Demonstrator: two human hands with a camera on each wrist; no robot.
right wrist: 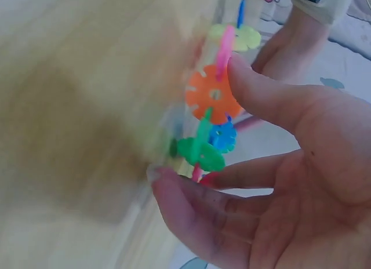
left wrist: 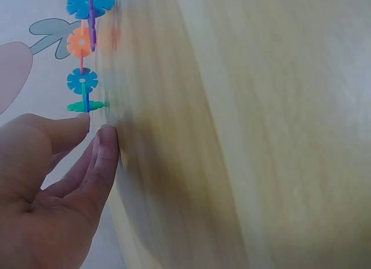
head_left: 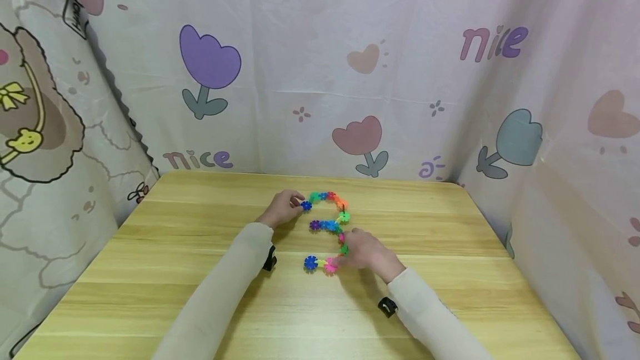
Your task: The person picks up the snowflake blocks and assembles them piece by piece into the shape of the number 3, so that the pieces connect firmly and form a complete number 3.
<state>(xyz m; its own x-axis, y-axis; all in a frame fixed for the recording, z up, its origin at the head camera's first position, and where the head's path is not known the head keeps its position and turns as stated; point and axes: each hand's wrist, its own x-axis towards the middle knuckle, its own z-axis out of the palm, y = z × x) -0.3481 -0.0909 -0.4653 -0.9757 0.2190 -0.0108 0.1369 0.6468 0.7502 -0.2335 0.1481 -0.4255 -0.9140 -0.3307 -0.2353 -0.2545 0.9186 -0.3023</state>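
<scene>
A chain of colourful plastic snowflake discs (head_left: 344,217), slotted into one another, lies on the wooden table in the shape of a 3. My left hand (head_left: 283,208) is at its upper end, pinching the blue end disc (head_left: 306,205) between thumb and fingers; the left wrist view shows that disc edge-on, next to a green disc (left wrist: 81,106). Around the lower curve goes my right hand (head_left: 366,250), its thumb against a pink disc (right wrist: 225,51) and its fingers by a green disc (right wrist: 200,156). An orange disc (right wrist: 203,89) shows between. Part of this curve is hidden behind the right hand.
The wooden table (head_left: 200,293) reaches back to a patterned curtain (head_left: 300,71), which also hangs at both sides. At the chain's lower end lies a blue disc (head_left: 310,263); a purple disc (head_left: 315,225) ends its middle arm.
</scene>
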